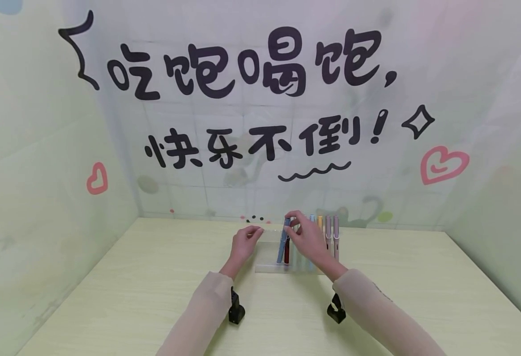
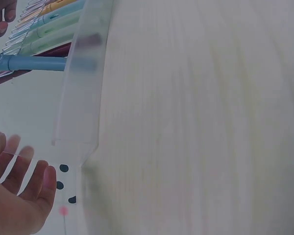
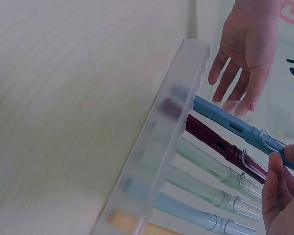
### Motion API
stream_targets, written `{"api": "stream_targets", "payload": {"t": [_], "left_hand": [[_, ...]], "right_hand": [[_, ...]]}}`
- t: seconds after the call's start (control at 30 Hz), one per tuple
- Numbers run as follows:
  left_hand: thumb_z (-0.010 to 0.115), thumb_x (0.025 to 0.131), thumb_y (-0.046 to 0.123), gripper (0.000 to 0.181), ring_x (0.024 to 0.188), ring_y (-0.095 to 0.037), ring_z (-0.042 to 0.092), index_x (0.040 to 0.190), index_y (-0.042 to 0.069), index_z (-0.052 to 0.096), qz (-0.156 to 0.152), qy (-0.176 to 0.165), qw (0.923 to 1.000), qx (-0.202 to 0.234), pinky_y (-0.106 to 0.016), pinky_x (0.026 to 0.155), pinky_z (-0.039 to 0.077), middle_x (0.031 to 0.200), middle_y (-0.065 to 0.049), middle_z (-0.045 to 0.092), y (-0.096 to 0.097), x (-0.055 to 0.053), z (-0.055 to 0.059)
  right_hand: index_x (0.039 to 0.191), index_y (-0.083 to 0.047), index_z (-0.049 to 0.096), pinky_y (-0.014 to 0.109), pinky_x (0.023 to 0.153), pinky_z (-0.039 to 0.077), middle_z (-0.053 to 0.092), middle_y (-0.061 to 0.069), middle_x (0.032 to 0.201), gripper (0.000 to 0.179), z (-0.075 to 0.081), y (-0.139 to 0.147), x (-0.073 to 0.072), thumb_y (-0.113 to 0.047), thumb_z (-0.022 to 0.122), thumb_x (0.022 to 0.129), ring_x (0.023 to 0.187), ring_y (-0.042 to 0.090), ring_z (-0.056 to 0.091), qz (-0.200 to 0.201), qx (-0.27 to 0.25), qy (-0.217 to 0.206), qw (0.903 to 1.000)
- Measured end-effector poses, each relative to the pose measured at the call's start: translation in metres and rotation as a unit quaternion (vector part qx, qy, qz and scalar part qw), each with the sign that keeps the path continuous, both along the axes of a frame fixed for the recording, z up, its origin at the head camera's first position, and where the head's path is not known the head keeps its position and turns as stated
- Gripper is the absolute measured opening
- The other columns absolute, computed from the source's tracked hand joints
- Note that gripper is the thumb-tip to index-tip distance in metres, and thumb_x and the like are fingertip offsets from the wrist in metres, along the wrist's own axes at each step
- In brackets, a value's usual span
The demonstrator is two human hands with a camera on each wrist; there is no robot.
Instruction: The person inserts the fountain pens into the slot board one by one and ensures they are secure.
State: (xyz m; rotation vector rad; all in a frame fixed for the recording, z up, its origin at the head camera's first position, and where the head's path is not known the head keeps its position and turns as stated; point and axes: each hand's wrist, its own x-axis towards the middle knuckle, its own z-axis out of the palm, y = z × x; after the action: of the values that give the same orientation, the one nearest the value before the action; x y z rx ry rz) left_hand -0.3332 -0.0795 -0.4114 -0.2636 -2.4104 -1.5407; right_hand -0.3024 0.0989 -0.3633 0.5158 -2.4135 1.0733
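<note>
A clear plastic pen stand (image 1: 264,268) stands near the back of the table with a row of upright pens. My left hand (image 1: 244,243) pinches the stand's upper left edge between thumb and fingers. At the top of a blue pen (image 3: 230,122), the thumb and fingertips of my right hand (image 1: 309,240) grip its cap beside the metal clip. This pen leans a little, its lower end behind the stand's frosted front lip (image 2: 81,107). Next to it is a dark red pen (image 3: 208,137), then two pale green pens (image 3: 203,159) and a light blue one (image 3: 186,210).
Farther right in the row are an orange pen (image 1: 320,222) and two mauve pens (image 1: 336,235). Behind the stand hangs a pale backdrop (image 1: 242,198) with black lettering. The light wooden tabletop (image 1: 122,291) extends to both sides.
</note>
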Motion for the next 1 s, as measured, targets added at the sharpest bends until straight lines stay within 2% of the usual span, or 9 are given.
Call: {"api": "stream_targets", "payload": {"t": [0.33, 0.5, 0.73, 0.83, 1.0], "left_hand": [[0.055, 0.088, 0.021, 0.024, 0.089, -0.023, 0.058, 0.098, 0.002, 0.064, 0.001, -0.006, 1.0, 0.003, -0.034, 0.075, 0.047, 0.095, -0.01, 0.063, 0.0, -0.002, -0.001], [0.055, 0.088, 0.021, 0.024, 0.088, -0.023, 0.058, 0.097, 0.001, 0.064, -0.002, 0.005, 1.0, 0.0, -0.034, 0.074, 0.048, 0.094, -0.011, 0.063, -0.001, -0.002, -0.002], [0.054, 0.089, 0.022, 0.024, 0.09, -0.025, 0.057, 0.098, 0.001, 0.064, -0.003, 0.002, 1.0, 0.001, -0.034, 0.076, 0.047, 0.095, -0.011, 0.063, -0.001, -0.002, -0.001], [0.054, 0.089, 0.022, 0.025, 0.09, -0.025, 0.057, 0.098, 0.001, 0.064, -0.004, 0.004, 1.0, 0.004, -0.034, 0.076, 0.047, 0.096, -0.011, 0.063, -0.001, -0.002, -0.001], [0.055, 0.088, 0.021, 0.024, 0.089, -0.025, 0.058, 0.097, 0.001, 0.064, -0.006, 0.007, 0.9999, 0.008, -0.034, 0.075, 0.047, 0.096, -0.011, 0.063, -0.001, -0.003, -0.001]], "right_hand": [[0.102, -0.015, 0.055, 0.026, 0.043, 0.042, 0.06, -0.001, 0.077, 0.019, 0.004, -0.002, -0.004, -0.012, 0.06, 0.084, 0.052, 0.011, 0.049, 0.02, -0.005, -0.029, 0.9994], [0.101, -0.014, 0.057, 0.026, 0.044, 0.044, 0.062, 0.0, 0.076, 0.018, 0.006, -0.002, -0.008, -0.01, 0.06, 0.084, 0.052, 0.01, 0.051, 0.029, -0.008, -0.034, 0.999], [0.105, -0.01, 0.056, 0.025, 0.046, 0.045, 0.061, 0.002, 0.079, 0.021, 0.008, -0.004, -0.011, -0.012, 0.06, 0.085, 0.052, 0.011, 0.052, 0.035, -0.007, -0.062, 0.9974], [0.109, -0.008, 0.055, 0.025, 0.046, 0.045, 0.06, 0.001, 0.08, 0.025, 0.008, -0.004, -0.013, -0.012, 0.059, 0.086, 0.051, 0.011, 0.051, 0.042, 0.011, -0.065, 0.9969], [0.116, -0.007, 0.052, 0.025, 0.045, 0.04, 0.055, -0.003, 0.072, 0.033, 0.007, -0.003, -0.015, -0.012, 0.06, 0.085, 0.049, 0.011, 0.046, 0.043, 0.074, -0.041, 0.9955]]}}
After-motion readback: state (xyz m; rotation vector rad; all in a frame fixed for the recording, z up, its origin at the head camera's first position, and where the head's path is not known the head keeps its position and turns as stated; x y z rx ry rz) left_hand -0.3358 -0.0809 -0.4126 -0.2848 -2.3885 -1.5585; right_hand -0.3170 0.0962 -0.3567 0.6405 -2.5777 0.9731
